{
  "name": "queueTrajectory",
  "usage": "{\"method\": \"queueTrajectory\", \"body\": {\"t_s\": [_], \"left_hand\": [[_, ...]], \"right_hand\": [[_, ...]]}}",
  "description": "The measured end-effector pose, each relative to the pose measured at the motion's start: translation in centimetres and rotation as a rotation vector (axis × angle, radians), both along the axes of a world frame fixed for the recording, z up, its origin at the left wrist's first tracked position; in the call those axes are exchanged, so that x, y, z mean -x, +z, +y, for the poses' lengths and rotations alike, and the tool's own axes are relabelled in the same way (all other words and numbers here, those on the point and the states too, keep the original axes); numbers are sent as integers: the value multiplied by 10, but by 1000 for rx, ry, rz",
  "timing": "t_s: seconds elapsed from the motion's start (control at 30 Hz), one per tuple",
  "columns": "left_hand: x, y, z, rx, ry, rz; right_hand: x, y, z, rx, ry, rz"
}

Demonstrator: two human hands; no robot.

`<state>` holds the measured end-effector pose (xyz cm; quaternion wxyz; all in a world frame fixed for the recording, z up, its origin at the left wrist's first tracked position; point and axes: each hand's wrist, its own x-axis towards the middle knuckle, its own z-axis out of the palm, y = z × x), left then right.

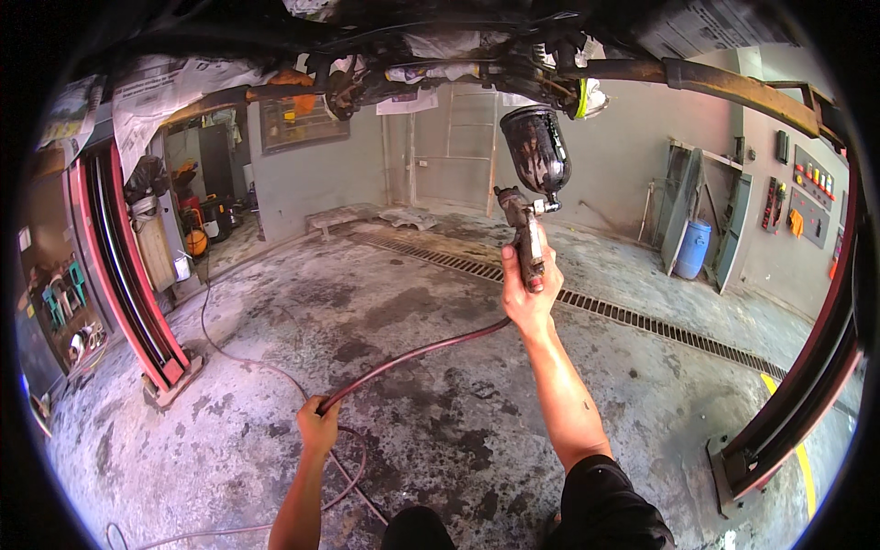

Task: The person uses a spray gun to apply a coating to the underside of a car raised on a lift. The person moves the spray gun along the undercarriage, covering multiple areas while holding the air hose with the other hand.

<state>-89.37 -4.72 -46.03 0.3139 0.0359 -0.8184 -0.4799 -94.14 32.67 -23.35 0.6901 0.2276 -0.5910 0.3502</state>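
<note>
My right hand (pixel 533 282), arm stretched up and forward, is wrapped round the handle of a spray gun (pixel 526 234). On top of the gun sits a dark, paint-smeared cup (pixel 537 151), close below the underside of a raised vehicle (pixel 431 69). A dark red air hose (pixel 412 354) runs from the gun's handle in a curve to my left hand (pixel 316 423). The left fingers are closed round that hose, low and left of the gun. Beyond the left hand the hose loops on the stained floor. Whether the gun's trigger is pressed, I cannot tell.
Red lift posts stand at left (pixel 133 275) and right (pixel 793 367). Newspaper sheets (pixel 188 92) cover parts overhead, beside a rusty lift arm (pixel 742 92). A floor grate (pixel 642 321) crosses behind the gun. A blue barrel (pixel 693 249) stands at the right wall, near a tool board (pixel 811 197).
</note>
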Motion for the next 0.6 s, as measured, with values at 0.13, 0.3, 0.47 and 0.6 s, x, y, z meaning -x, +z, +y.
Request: {"method": "queueTrajectory", "body": {"t_s": [0.13, 0.3, 0.47, 0.6], "left_hand": [[2, -11, -11, 36, 15, -52], [10, -1, -20, 312, -222, -154], [37, 129, 27, -158, -593, -160], [50, 268, 121, -116, -1049, 39]], "right_hand": [[-5, -3, -6, -29, 50, -76], [-12, -8, -11, 15, 189, -128], [-20, -14, -11, -30, 222, 32], [-27, -29, -7, -85, 209, 94]]}}
